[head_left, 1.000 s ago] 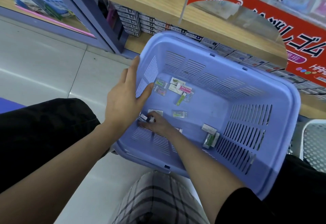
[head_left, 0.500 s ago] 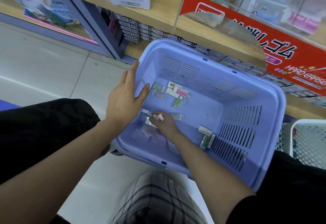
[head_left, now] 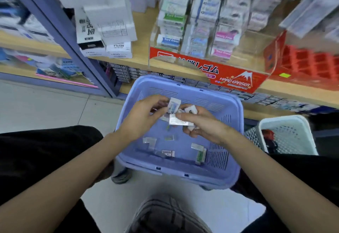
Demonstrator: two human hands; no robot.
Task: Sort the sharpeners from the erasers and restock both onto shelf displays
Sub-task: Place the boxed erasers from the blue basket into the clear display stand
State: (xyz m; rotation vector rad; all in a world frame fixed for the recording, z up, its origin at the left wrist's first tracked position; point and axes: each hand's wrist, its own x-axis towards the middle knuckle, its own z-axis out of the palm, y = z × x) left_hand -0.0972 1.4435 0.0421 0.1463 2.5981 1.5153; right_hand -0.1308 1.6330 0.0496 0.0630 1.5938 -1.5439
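Note:
A lilac plastic basket (head_left: 233, 174) sits on the floor before me with several small wrapped erasers and sharpeners (head_left: 167, 153) loose on its bottom. Both hands hover over the basket's far half. My left hand (head_left: 145, 119) pinches a small white packet (head_left: 173, 105) held upright. My right hand (head_left: 200, 122) grips several small white packets (head_left: 180, 121), one lying flat across its fingers. A green-and-white packet (head_left: 200, 155) lies by the basket's right wall. The frame is blurred, so I cannot tell erasers from sharpeners.
A wooden shelf (head_left: 141, 60) holds a clear display of boxed erasers (head_left: 198, 36) behind a red "Hard Eraser" sign (head_left: 236, 81). White Mono refill boxes (head_left: 117, 49) stand at left. A white mesh basket (head_left: 288, 133) sits at right, a red rack (head_left: 310, 64) above it.
My left hand left the basket's rim and both hands rose from the basket floor, each now holding packets. My view tilted up towards the shelf.

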